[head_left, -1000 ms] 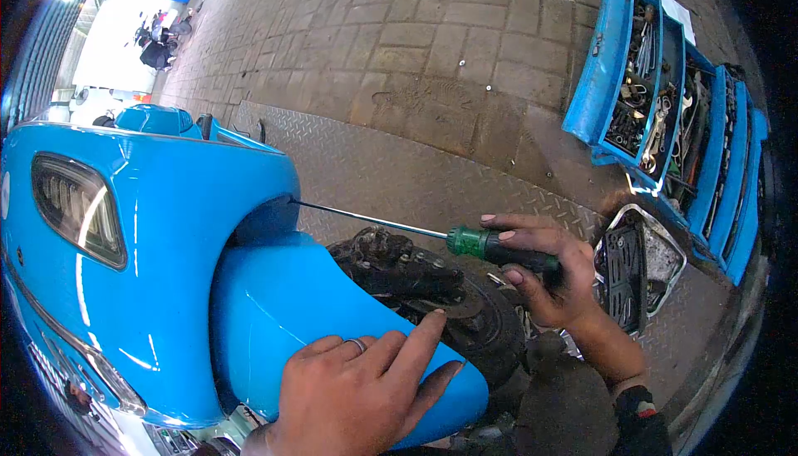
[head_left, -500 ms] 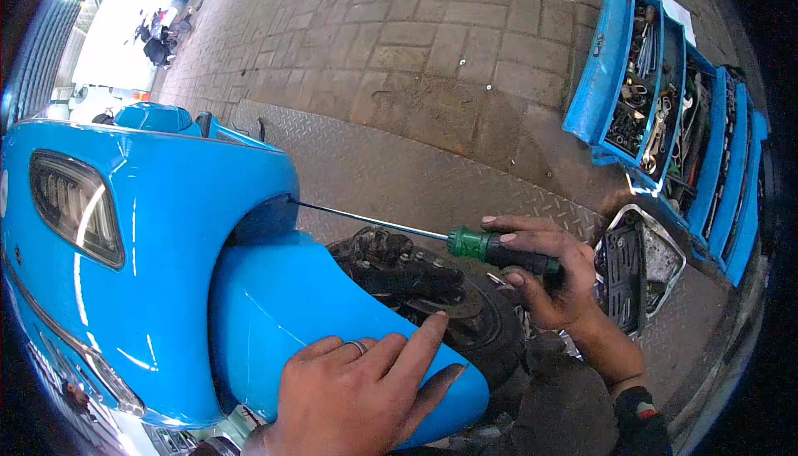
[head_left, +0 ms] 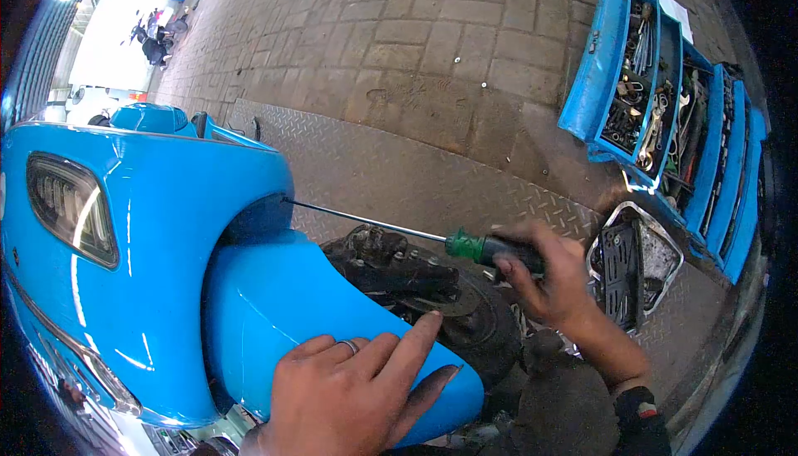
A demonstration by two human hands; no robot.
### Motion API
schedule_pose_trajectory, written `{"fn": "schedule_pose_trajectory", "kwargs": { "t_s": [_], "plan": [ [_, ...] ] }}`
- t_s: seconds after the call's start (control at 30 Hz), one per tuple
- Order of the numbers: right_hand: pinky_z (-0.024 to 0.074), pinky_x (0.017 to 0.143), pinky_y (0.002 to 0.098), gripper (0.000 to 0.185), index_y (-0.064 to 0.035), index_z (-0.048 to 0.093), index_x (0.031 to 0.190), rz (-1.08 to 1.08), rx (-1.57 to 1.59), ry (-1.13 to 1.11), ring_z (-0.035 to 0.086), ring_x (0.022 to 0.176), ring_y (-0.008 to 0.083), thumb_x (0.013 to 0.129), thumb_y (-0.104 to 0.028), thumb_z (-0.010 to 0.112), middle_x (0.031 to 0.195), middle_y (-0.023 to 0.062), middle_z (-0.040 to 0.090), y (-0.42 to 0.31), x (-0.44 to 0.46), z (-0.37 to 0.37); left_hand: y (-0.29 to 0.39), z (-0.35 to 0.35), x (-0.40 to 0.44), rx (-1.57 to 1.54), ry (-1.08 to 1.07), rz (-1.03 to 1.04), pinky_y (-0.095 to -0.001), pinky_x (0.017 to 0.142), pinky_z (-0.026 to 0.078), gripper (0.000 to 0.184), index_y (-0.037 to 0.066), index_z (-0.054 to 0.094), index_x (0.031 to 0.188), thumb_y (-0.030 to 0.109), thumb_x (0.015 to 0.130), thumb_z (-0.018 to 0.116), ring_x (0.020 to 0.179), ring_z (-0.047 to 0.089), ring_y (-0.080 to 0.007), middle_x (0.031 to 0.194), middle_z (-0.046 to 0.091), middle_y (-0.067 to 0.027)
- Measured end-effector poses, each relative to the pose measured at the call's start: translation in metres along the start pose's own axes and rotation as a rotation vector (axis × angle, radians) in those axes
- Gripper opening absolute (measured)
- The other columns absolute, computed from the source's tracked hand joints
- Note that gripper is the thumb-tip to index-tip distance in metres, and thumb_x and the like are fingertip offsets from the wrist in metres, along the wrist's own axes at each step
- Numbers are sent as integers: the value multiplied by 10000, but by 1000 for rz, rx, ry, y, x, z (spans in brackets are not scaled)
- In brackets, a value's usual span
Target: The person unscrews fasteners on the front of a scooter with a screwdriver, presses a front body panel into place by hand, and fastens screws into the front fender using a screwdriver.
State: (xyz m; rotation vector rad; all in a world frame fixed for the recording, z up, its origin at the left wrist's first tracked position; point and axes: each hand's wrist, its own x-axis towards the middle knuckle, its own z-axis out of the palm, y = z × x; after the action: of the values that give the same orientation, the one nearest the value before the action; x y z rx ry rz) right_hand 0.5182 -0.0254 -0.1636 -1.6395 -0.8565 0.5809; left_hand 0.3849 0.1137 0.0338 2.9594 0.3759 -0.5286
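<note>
My right hand (head_left: 553, 277) is wrapped round the green and black handle of a long screwdriver (head_left: 467, 246). The thin shaft runs left, and its tip meets the dark edge of the opening above the front fender (head_left: 274, 290). Blue and glossy, that fender sits below the front body panel (head_left: 187, 207) of a scooter. My left hand (head_left: 353, 389), with a ring on one finger, rests on the fender with its fingers stretched out. Behind the fender show the black wheel (head_left: 482, 323) and dark suspension parts. Whether the tip sits in a screw is too small to tell.
A blue cantilever toolbox (head_left: 590, 82) stands spread at the right, full of wrenches and other tools. A metal tray (head_left: 665, 248) holding a black slotted part lies below it. Tread plate (head_left: 374, 148) and paving bricks (head_left: 416, 32) form the floor. Another motorbike (head_left: 155, 40) stands far back.
My right hand has shifted slightly and its fingers have changed position round the screwdriver handle, blurred by motion. The whole view has moved a little; my left hand stays on the fender.
</note>
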Motion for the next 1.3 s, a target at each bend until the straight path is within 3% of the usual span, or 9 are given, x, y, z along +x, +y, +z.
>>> {"fn": "schedule_pose_trajectory", "kwargs": {
  "t_s": [0.23, 0.3, 0.43, 0.5, 0.73, 0.83, 0.9, 1.03, 1.3],
  "plan": [
    [566, 880, 453, 428, 0, 531, 1292, -28, 101, -8, 721, 980, 418, 926, -144, 702, 1056, 230, 704, 28, -19, 8, -2, 3, 3, -10, 24, 9, -359, 571, 476, 487, 143, 674, 1289, 380, 877, 783, 586, 608, -244, 771, 692, -81],
    [558, 847, 440, 471, 6, 500, 1316, 97, -7, -223, 718, 961, 414, 944, -211, 690, 1063, 246, 695, 37, -23, 7, -8, 5, 5, 49, 16, 71, -287, 516, 464, 473, 154, 717, 1223, 431, 847, 789, 544, 633, -116, 686, 619, 33],
    [547, 795, 429, 444, 7, 528, 1276, -46, 176, -12, 719, 929, 396, 959, -266, 676, 1058, 238, 697, 28, -14, 10, -6, 5, 5, 33, 26, 66, -295, 516, 454, 478, 155, 718, 1223, 433, 842, 795, 542, 621, -116, 676, 607, 32],
    [540, 788, 420, 482, 8, 522, 1301, -91, 162, -16, 718, 915, 388, 960, -301, 666, 1055, 237, 695, 34, -19, 15, 2, 0, 4, -12, -14, -7, -360, 573, 479, 497, 142, 675, 1295, 376, 872, 788, 588, 613, -247, 771, 693, -86],
    [547, 838, 413, 386, 17, 601, 1223, -33, 283, 174, 719, 947, 387, 964, -263, 661, 1079, 229, 703, 32, -20, 23, -2, 3, 3, -19, 17, 4, -367, 571, 475, 494, 145, 680, 1294, 372, 870, 793, 574, 601, -248, 744, 677, -75],
    [547, 837, 414, 358, 28, 619, 1198, -139, 115, 13, 720, 945, 374, 970, -246, 654, 1078, 220, 708, 40, -22, 20, -7, 3, 4, 61, -4, 90, -276, 509, 441, 477, 154, 718, 1221, 437, 844, 794, 548, 628, -115, 677, 605, 26],
    [547, 843, 422, 369, 32, 595, 1250, 192, 201, -140, 717, 951, 393, 983, -221, 627, 1074, 227, 705, 38, -20, 15, -1, -2, 6, 32, -29, 55, -339, 556, 465, 488, 147, 692, 1272, 390, 862, 795, 569, 610, -210, 730, 662, -47],
    [545, 865, 444, 335, 36, 591, 1233, -31, 212, 153, 714, 972, 397, 1006, -211, 588, 1065, 232, 704, 36, -25, 27, -6, 3, 2, 53, -38, 63, -311, 542, 451, 502, 156, 721, 1234, 447, 833, 802, 552, 633, -122, 699, 648, 24],
    [547, 881, 460, 387, -3, 523, 1319, -34, 195, 105, 707, 1005, 425, 998, -188, 634, 1074, 245, 697, 38, -25, 29, -2, 3, -1, -60, -4, 7, -369, 593, 478, 484, 163, 699, 1281, 378, 859, 803, 585, 595, -249, 744, 680, -75]
  ]
}}
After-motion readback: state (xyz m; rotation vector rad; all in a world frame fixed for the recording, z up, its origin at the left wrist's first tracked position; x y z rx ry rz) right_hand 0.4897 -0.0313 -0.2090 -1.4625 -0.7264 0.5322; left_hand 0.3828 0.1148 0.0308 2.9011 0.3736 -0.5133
